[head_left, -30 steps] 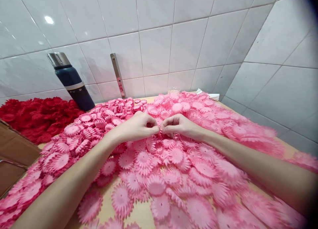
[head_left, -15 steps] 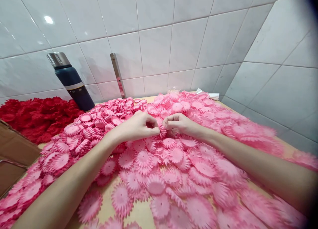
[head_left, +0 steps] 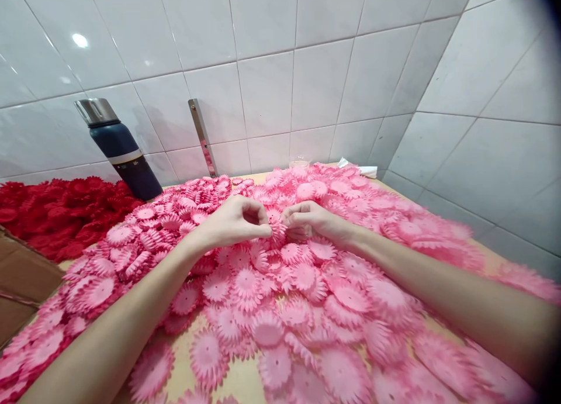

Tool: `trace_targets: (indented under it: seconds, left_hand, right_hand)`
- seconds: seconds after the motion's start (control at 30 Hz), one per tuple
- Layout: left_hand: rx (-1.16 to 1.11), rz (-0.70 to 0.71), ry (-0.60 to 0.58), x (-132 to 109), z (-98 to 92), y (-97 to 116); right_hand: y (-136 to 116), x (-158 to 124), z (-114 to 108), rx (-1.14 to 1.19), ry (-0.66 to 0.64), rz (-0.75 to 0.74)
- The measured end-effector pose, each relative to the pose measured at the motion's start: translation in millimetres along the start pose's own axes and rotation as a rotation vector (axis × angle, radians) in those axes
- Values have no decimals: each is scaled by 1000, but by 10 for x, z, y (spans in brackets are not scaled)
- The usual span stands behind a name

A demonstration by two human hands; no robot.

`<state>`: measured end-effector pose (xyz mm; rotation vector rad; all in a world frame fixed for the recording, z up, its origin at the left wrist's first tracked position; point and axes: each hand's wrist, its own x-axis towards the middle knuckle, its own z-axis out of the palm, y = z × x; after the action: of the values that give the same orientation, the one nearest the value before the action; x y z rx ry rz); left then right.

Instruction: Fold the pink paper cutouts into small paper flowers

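The tabletop (head_left: 240, 382) sits in a corner. The white tiled back wall (head_left: 307, 82) closes off the far edge and a tiled side wall (head_left: 482, 129) closes off the right. Bare wood shows only in small gaps near the front edge. Everywhere else a heap of pink toothed flower discs (head_left: 350, 287) covers the table from the front to the back wall, so there is little open room around the hands.

On the left, a heap of red flower discs (head_left: 56, 211) lies just beside the pink ones. A brown cardboard box (head_left: 21, 275) stands at the left edge, and its contents are out of view. A dark blue flask with a steel cap (head_left: 125, 158) stands closed against the back wall. A metal strip (head_left: 201, 136) leans on the wall near it. A small clear cup (head_left: 299, 160) and a white wad (head_left: 362, 170) sit at the far edge of the pile.

The left hand (head_left: 234, 220) and right hand (head_left: 309, 220) meet above the middle of the pile, fingertips pressed together. Both pinch one pink flower piece (head_left: 278, 231) between them. The piece is round with no long axis and looks partly folded. Which way its face points cannot be told.
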<state>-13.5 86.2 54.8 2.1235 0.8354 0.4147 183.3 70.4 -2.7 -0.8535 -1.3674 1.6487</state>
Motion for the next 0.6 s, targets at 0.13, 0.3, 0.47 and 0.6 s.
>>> trace_targets:
  seconds: [0.13, 0.3, 0.47, 0.6]
  left_hand:
    - [-91, 45, 37, -8, -5, -51]
    - [-10, 118, -47, -7, -32, -41]
    - [39, 74, -49, -17, -16, 7]
    - [34, 71, 9, -13, 15, 22]
  right_hand:
    - [-1, 8, -10, -42, -10, -7]
    - [3, 7, -15, -79, -11, -14]
    - [17, 18, -22, -103, -7, -18]
    - [14, 21, -23, -123, -3, -17]
